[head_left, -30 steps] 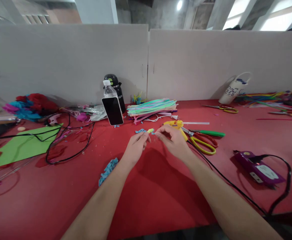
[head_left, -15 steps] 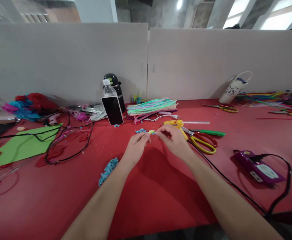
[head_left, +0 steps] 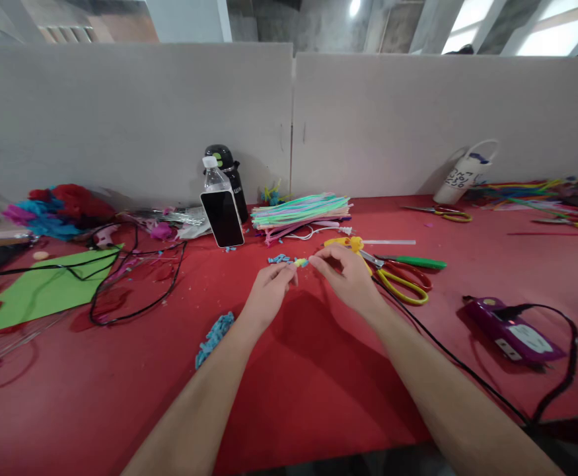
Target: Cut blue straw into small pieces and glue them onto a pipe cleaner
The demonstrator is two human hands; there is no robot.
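Observation:
Between my fingertips, over the middle of the red table [head_left: 289, 410], is a small fuzzy yellow-and-blue pipe cleaner piece [head_left: 301, 262]. My left hand [head_left: 270, 287] pinches its yellow end. The fingers of my right hand [head_left: 347, 276] are closed at its blue end; whether they grip it is too small to tell. Just behind my left fingertips lie short blue pieces [head_left: 279, 258]. A larger heap of blue pieces [head_left: 214, 338] rests beside my left forearm.
Behind my hands lies a pipe cleaner bundle [head_left: 301, 211]. A phone [head_left: 223, 218] leans on a bottle [head_left: 215, 177]. To the right are a yellow glue gun [head_left: 353, 244], scissors [head_left: 403, 284] and a purple power box [head_left: 511, 334] with a cable. Left sits green paper [head_left: 51, 287] under black cords.
My right fingertips have shifted very slightly and the blue end shows a little more. My left hand keeps its place.

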